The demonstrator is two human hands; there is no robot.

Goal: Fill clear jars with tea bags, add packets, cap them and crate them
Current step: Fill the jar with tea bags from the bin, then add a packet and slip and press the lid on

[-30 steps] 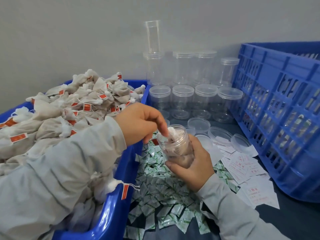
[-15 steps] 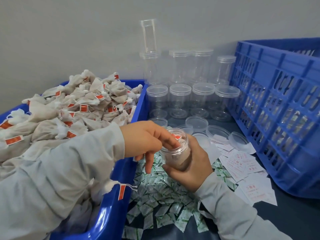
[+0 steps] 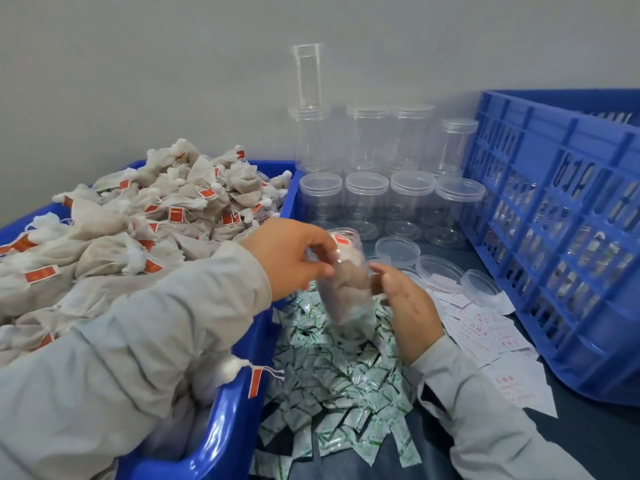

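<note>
A clear jar (image 3: pixel 346 296) stuffed with tea bags, one red tag at its mouth, hangs blurred above the pile of green-and-white packets (image 3: pixel 339 379). My left hand (image 3: pixel 287 258) grips the jar near its top, fingers curled round the rim. My right hand (image 3: pixel 405 306) is beside the jar on its right, with relaxed fingertips against its side. Loose tea bags (image 3: pixel 138 220) with red tags are heaped in the blue bin (image 3: pixel 221 431) on the left. A blue crate (image 3: pixel 554 237) stands on the right, with filled jars showing through its slots.
Empty clear jars (image 3: pixel 367 202) stand in rows at the back against the wall, some stacked. Loose clear lids (image 3: pixel 398 249) lie in front of them. White printed slips (image 3: pixel 485 327) are spread between the packets and the crate.
My left hand went from pushing a tea bag into the jar's mouth to gripping the jar near its top. My right hand has loosened its hold round the jar, which has dropped lower.
</note>
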